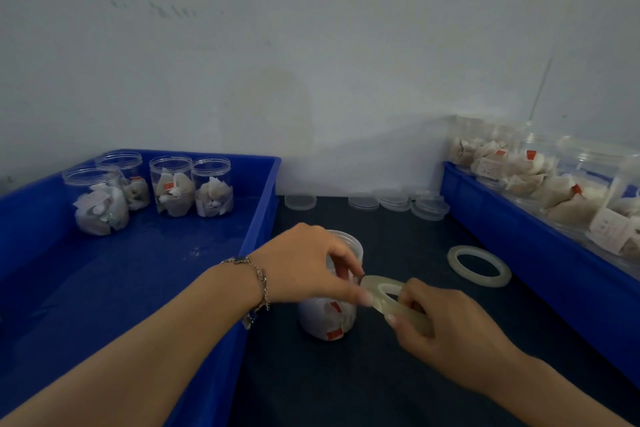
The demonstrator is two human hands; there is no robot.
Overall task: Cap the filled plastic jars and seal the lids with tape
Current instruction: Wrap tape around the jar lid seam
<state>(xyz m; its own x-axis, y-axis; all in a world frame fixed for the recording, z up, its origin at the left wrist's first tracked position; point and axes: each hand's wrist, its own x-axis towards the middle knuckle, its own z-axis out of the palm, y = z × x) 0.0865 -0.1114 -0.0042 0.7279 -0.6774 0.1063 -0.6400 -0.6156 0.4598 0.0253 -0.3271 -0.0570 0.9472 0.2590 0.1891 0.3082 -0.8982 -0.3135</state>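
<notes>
Filled plastic jar [329,315] stands upright on the dark table [363,385], between the two blue crates, partly hidden by both hands. Contents: pale sachets with red tags. A translucent lid appears seated on top, though the left hand covers most of it.

Left hand [304,263] reaches over the jar from the left, fingers curled around its upper part near the rim; thumb and fingertip meet the tape roll [391,302] at the jar's right side. Chain bracelet [259,282] on the left wrist.

Right hand [446,333] grips the tape roll, fingers wrapped round its outer ring, roll tilted and held just against the jar. Whether a strip is already stuck to the jar: cannot tell.

Second tape roll [479,265] lies flat on the table to the right, apart from the hands. Loose lids [398,203] in a row at the back of the table, by the wall.

Left blue crate [263,204]: four open jars [156,187] with sachets, at its far end. Right blue crate [519,239]: more filled jars [554,184], crowded together.
</notes>
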